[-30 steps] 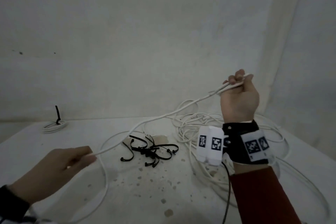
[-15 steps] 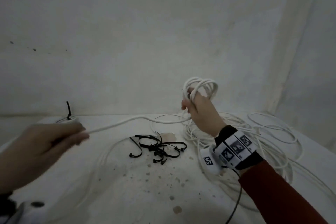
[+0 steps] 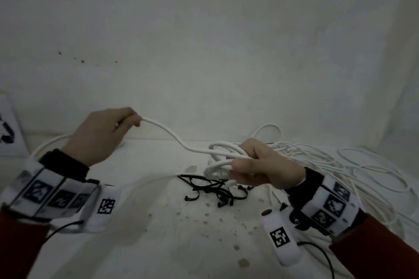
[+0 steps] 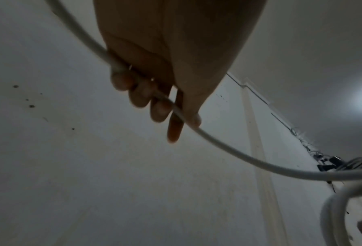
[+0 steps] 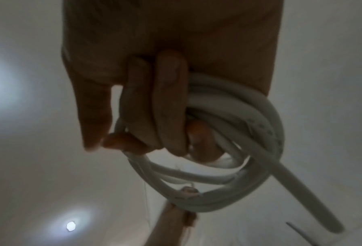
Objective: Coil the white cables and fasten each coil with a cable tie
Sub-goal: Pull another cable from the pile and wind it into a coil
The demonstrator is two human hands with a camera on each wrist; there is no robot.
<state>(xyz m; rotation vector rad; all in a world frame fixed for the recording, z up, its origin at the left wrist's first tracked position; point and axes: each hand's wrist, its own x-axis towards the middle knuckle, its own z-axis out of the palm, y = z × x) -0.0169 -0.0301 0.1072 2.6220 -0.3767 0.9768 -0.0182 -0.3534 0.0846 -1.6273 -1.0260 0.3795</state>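
Observation:
My right hand [image 3: 256, 165] grips a small coil of white cable [image 3: 223, 161] above the table; the right wrist view shows the fingers [image 5: 167, 103] curled round several loops of the coil [image 5: 228, 149]. A free strand of the cable [image 3: 172, 136] runs up and left from the coil to my left hand [image 3: 108, 133], which holds it raised. In the left wrist view the fingers [image 4: 142, 93] curl round the strand [image 4: 217, 148]. Behind the left hand the cable drops to the table.
Black cable ties [image 3: 213, 190] lie in a loose heap on the stained white table [image 3: 158, 244], just below the coil. A large tangle of loose white cable [image 3: 328, 165] spreads over the right side. A white wall stands behind. A printed marker board [image 3: 9, 129] leans at far left.
My left hand has risen and moved right toward the centre, carrying the strand. My right hand has lowered with the coil toward the cable ties.

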